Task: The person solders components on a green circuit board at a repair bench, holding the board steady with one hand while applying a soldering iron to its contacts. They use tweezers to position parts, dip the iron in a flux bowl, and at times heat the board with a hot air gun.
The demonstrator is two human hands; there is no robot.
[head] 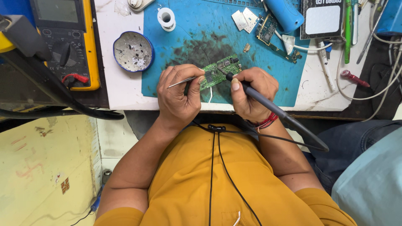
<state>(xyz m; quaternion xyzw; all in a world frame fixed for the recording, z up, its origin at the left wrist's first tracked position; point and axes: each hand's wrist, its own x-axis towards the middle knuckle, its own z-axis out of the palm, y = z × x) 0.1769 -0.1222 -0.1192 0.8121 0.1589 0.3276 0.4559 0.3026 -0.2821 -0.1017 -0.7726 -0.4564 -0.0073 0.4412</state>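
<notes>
At frame centre, the left hand [178,94] pinches thin metal tweezers [181,82] against a small green circuit board [218,71] on the stained blue mat [188,37]; the right hand [251,94] grips a black soldering iron [268,102], tip on the board.

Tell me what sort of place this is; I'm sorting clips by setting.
Probably an electronics repair bench. The right hand holds a soldering iron to a green circuit board on a stained blue mat, and a yellow multimeter sits alongside.

yellow multimeter [67,42], round blue dish [133,51], solder spool [166,18] nearby.
</notes>
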